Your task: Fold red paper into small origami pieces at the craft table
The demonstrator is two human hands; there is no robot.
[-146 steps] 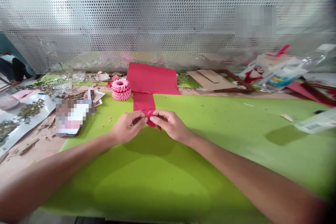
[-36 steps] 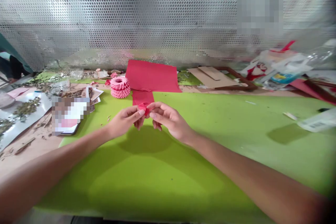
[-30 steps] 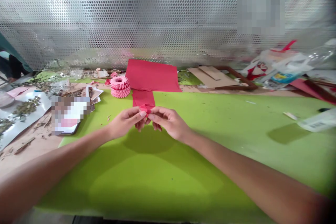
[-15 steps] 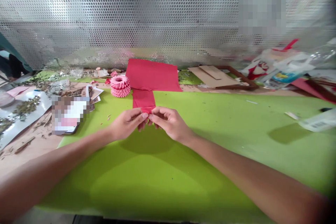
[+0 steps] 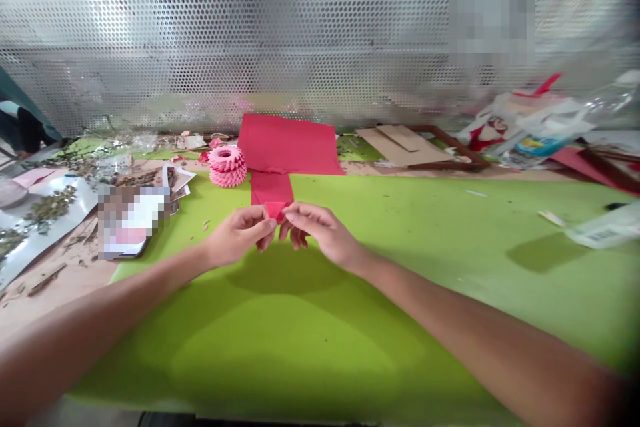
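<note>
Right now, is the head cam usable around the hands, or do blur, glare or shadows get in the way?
Head view: the left hand, right hand and red paper look fairly sharp. Head view: a soft shadow falls on the green mat below the hands. Head view: the metal mesh glares brightly at upper left, and the upper right edge smears and darkens.

One left hand (image 5: 237,237) and one right hand (image 5: 320,233) pinch one red paper strip (image 5: 270,190). Nearby are one large red paper sheet (image 5: 287,145), one pink folded-paper stack (image 5: 227,167), one green mat (image 5: 300,347), two cardboard pieces (image 5: 405,148), one wooden frame (image 5: 450,147) and one barcode-labelled packet (image 5: 600,233).
</note>
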